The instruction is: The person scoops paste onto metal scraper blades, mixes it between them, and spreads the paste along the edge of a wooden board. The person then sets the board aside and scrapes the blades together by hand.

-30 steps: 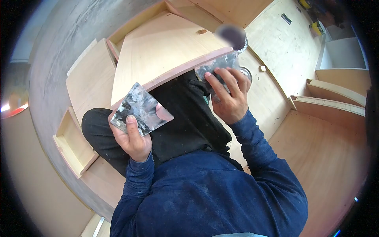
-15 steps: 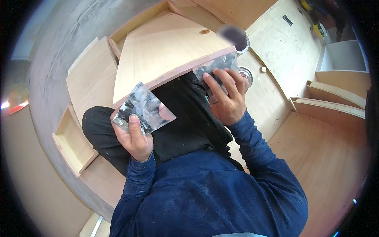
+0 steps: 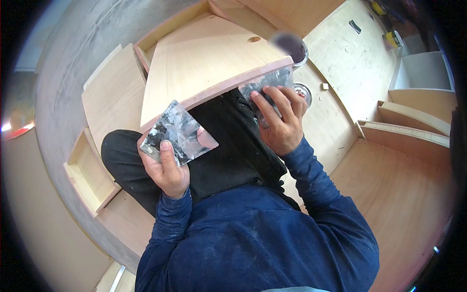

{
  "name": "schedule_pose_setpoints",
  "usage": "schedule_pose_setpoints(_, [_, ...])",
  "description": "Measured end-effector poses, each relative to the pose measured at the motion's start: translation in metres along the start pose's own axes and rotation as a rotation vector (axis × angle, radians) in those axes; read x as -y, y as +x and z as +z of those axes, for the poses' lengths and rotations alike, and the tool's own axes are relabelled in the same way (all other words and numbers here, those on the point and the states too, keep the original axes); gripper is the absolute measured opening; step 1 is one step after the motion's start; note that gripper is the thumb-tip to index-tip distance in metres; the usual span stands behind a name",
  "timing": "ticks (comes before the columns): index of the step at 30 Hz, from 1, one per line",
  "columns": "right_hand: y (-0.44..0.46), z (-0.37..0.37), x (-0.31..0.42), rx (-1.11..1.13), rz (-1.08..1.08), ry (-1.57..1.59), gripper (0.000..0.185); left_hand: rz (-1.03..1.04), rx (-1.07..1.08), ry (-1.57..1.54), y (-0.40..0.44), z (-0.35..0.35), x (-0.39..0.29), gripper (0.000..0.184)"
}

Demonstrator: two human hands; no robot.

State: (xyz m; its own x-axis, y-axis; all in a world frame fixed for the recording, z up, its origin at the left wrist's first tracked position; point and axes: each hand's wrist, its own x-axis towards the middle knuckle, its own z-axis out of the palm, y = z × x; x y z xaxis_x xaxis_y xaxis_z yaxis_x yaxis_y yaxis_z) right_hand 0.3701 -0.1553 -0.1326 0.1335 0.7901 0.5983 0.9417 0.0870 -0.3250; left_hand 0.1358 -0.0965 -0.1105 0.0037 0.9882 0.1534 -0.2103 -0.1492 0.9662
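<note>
My left hand grips a flat metal putty scraper, its thumb on top. The blade is smeared, and a dab of pink putty lies near its right corner. My right hand presses its fingers on a second smeared metal scraper, whose upper edge meets the front edge of a pale wooden drawer. Pinkish filler runs along that front edge. The drawer slants across above my black-trousered legs, and the left scraper's top corner overlaps its lower left end.
An open can, partly blurred, stands behind the drawer's right corner. Beside my right hand is a small round tin. Wooden panels and another drawer lie left. Curved wooden pieces and a white box sit right.
</note>
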Motion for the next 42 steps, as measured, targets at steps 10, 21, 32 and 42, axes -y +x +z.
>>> schedule_pose_setpoints(10, [0.003, -0.002, 0.012, 0.037, 0.023, 0.062, 0.071, 0.002, 0.013, -0.003, 0.000, -0.003, 0.000, 0.029])
schedule_pose_setpoints(21, [0.003, 0.000, 0.025, 0.022, 0.043, 0.080, 0.072, 0.000, -0.022, 0.003, 0.001, -0.004, -0.002, 0.030])
schedule_pose_setpoints(32, [0.000, 0.002, 0.031, 0.047, 0.041, 0.065, 0.074, 0.000, -0.067, 0.005, -0.002, -0.006, -0.003, 0.027])
schedule_pose_setpoints(42, [0.004, 0.012, 0.027, 0.029, 0.047, 0.075, 0.076, -0.020, -0.101, 0.038, 0.001, -0.005, 0.000, 0.031])
